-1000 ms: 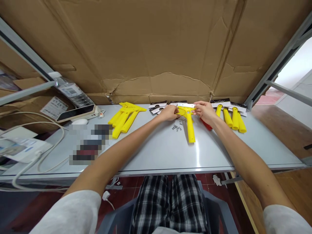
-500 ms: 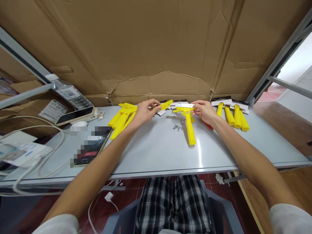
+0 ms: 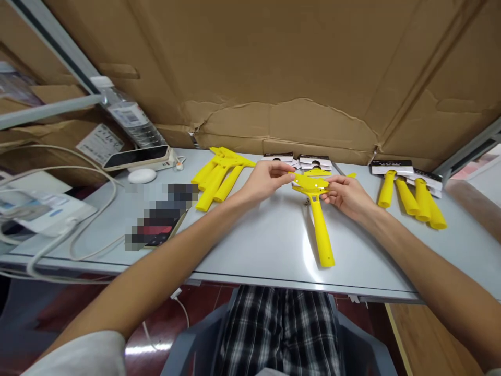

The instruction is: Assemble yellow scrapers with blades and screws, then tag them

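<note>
A yellow plastic scraper [image 3: 323,235] lies before me with its tapered handle pointing toward my body. Across its head sits a flat yellow cover plate [image 3: 307,183]. My left hand [image 3: 266,180] pinches the plate's left end between thumb and fingers. At the other end of the head, my right hand [image 3: 346,194] has closed its fingers on the scraper. Small screws [image 3: 307,202] show partly beside the handle's neck. Just behind the head lies another yellow piece [image 3: 317,172], partly covered.
Several yellow scraper handles [image 3: 219,175] are piled at left. Scrapers with white-and-black cards [image 3: 420,201] lie at right. More cards [image 3: 315,163] stand behind my hands. A pixelated tablet [image 3: 160,224], white mouse [image 3: 141,175], phone [image 3: 136,156], bottle [image 3: 131,117] and cables [image 3: 113,193] occupy the left side.
My left hand has brought the yellow plate rightward onto the scraper's head, covering the white strip there. The scraper appears nearer, and the view has shifted.
</note>
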Demonstrator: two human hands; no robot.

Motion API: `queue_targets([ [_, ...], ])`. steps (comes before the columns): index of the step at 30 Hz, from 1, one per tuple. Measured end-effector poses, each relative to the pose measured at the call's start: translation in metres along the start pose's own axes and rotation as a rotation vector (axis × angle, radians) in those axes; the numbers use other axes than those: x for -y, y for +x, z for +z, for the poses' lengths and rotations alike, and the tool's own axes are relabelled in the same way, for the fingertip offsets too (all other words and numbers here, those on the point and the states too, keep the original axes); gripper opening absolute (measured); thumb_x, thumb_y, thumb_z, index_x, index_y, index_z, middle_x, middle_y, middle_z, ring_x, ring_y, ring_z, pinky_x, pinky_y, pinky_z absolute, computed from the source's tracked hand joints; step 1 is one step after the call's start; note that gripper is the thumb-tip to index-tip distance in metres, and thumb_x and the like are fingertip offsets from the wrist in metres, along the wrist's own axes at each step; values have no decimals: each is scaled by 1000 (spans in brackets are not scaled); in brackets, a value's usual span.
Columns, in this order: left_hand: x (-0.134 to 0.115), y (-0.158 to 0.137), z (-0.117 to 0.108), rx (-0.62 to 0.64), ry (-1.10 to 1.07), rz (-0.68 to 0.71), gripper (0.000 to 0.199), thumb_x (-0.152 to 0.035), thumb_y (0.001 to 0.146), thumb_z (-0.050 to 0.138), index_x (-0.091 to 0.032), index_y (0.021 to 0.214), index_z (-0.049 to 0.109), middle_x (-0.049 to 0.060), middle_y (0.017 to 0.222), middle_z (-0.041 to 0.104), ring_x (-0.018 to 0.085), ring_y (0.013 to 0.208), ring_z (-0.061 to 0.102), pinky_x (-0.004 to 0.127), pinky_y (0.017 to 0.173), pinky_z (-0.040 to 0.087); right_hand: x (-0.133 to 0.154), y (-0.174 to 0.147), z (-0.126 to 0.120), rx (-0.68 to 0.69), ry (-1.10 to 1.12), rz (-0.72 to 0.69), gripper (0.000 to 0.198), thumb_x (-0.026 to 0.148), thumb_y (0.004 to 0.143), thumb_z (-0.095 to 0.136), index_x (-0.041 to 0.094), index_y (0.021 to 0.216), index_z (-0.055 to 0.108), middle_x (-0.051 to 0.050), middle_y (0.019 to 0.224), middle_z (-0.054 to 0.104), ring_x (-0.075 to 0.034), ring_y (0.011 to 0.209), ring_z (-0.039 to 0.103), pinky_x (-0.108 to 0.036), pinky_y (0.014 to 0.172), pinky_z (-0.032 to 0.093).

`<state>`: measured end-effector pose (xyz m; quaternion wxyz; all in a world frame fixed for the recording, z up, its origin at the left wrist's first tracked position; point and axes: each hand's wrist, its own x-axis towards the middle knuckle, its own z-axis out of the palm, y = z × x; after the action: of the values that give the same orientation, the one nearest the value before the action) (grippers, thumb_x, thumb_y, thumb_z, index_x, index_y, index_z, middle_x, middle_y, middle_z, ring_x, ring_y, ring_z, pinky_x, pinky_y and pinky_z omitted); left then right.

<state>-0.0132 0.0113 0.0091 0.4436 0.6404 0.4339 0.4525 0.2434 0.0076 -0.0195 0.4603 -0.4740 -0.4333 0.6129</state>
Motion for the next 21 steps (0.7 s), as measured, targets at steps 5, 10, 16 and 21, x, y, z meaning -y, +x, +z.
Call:
queue_targets([
  [5,12,4,5,7,17,44,17,-21,82,82,-12,97,80,9,92,80,16,85,71,32,84,54,3,-5,4,-23,-29,-12,45,17,70,78,12,111,62,-6,80,64,-14,68,69,-23,60,59],
  [10,21,7,8,-10,54,96,13,-16,83,81,-12,95,81,8,89,79,13,81,68,30,83,53,5,-7,4,-31,-62,-11,42,16,70,77,11,110,64,-8,80,66,-15,69,70,-24,63,61],
  [16,17,2,10,-53,66,154,9,-18,83,84,-14,91,83,9,100,80,13,86,68,29,85,54,9,-9,5,-42,-73,-16,38,17,70,75,13,107,64,-9,91,70,-13,69,70,-22,62,61],
  [21,14,-1,14,7,-101,-19,11,-15,86,81,-11,96,79,12,106,79,13,79,72,28,72,58,10,-10,7,-41,-98,-20,39,21,69,78,13,104,63,-8,92,70,-13,70,70,-22,62,61],
])
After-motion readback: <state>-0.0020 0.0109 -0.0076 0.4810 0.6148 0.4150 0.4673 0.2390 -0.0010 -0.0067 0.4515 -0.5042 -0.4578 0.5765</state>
